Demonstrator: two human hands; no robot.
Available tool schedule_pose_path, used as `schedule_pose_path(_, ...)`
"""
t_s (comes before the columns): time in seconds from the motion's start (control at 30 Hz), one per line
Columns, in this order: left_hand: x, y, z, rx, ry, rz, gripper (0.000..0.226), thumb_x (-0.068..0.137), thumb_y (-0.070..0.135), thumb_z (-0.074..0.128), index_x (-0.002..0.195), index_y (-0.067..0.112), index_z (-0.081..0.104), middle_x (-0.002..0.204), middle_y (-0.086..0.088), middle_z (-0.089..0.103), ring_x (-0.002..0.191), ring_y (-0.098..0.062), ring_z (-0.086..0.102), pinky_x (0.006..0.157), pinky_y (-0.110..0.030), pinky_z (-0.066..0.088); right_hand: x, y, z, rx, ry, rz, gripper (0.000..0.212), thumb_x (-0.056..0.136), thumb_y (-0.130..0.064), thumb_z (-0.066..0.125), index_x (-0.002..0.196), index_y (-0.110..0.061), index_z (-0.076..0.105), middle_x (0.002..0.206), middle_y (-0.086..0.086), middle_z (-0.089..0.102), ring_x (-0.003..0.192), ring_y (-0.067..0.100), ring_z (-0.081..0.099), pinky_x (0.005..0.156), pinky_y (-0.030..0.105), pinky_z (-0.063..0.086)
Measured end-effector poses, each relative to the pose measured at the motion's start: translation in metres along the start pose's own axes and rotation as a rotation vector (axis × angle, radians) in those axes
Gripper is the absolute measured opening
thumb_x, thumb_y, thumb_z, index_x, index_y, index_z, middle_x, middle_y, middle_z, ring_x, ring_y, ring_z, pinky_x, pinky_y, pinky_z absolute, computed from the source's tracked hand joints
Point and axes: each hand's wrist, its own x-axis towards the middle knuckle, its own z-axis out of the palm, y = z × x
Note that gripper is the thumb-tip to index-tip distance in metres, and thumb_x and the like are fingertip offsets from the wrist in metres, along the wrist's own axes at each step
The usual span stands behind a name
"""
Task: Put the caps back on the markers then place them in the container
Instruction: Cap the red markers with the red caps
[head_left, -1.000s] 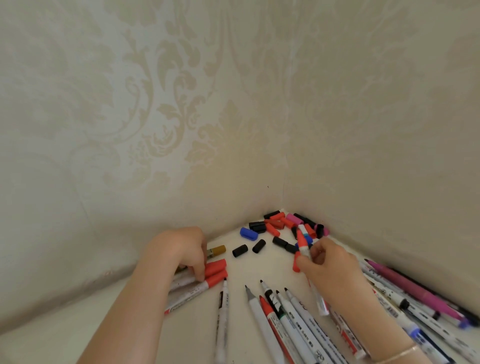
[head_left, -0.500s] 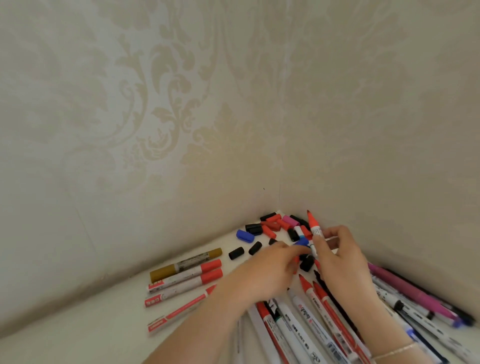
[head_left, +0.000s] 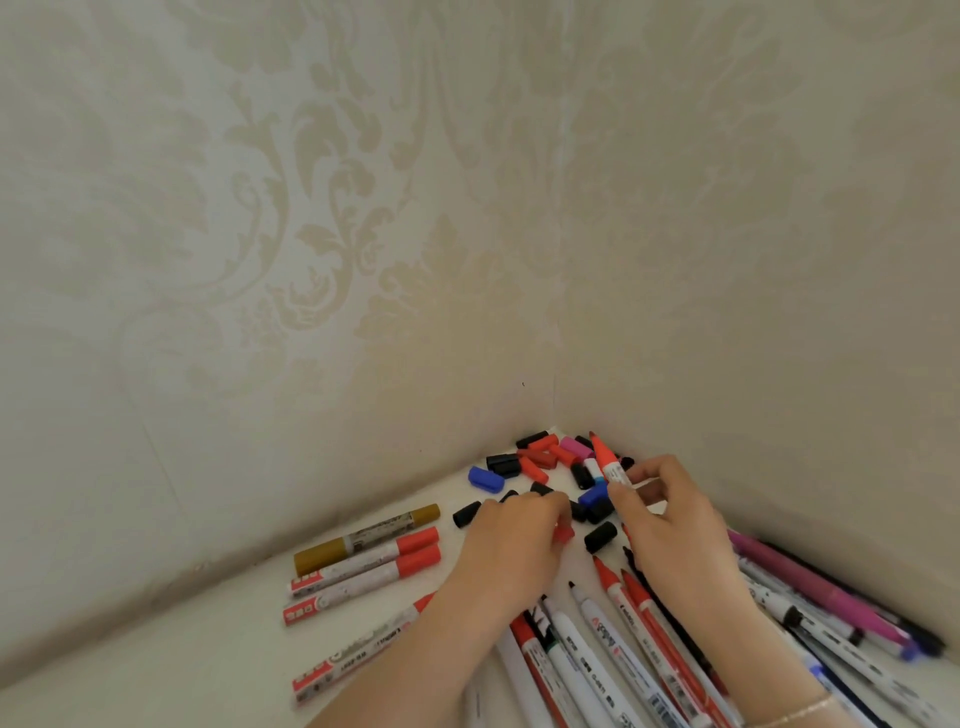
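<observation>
White bench corner: I'm seeing right hand (head_left: 675, 525) pinching red-tipped marker (head_left: 608, 462), long axis steep, tip pointing up toward wall; left hand (head_left: 511, 540) fingers curling over red cap (head_left: 563, 535).

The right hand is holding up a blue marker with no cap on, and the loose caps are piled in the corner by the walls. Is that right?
Not quite. The marker the right hand holds up is red, not blue, as the head view shows. The rest holds: its tip is bare, and the loose caps are piled in the corner by the walls.
</observation>
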Motion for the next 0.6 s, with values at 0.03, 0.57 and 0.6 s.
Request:
schedule_pose_path(0.03, 0.001, -0.003, -0.004, -0.066, 0.013, -0.045, 0.019, 0.096, 0.023, 0.049, 0.113, 0.026, 0.054, 0.109, 0.004, 0.064, 0.097, -0.017, 0.061, 0.087, -0.033, 0.047, 0.0, 0.001, 0.0, -0.004, -0.011, -0.01, 0.004, 0.093, -0.025, 0.054, 0.091, -0.025, 0.051, 0.085, -0.004, 0.06, 0.058, 0.013, 0.052, 0.047, 0.023, 0.04)
schedule_pose_path(0.57, 0.005, -0.02, -0.059, -1.178, -0.078, -0.318, 0.029, 0.093, 0.005, 0.043, 0.092, 0.012, 0.071, 0.08, -0.001, 0.07, 0.067, -0.006, 0.057, 0.062, -0.019, 0.047, -0.004, 0.006, 0.008, -0.03, -0.181, -0.158, 0.01, 0.09, -0.025, 0.059, 0.087, -0.034, 0.057, 0.076, 0.0, 0.063, 0.044, 0.002, 0.042, 0.044, 0.015, 0.035)
schedule_pose_path(0.6, 0.005, -0.019, -0.06, -1.118, -0.089, -0.302, 0.03, 0.093, 0.005, 0.043, 0.093, 0.013, 0.072, 0.083, -0.002, 0.07, 0.069, -0.005, 0.056, 0.064, -0.019, 0.047, -0.004, 0.007, 0.008, -0.044, -0.194, -0.161, 0.011, 0.089, -0.024, 0.06, 0.087, -0.034, 0.058, 0.076, -0.001, 0.063, 0.046, 0.003, 0.044, 0.046, 0.016, 0.037)
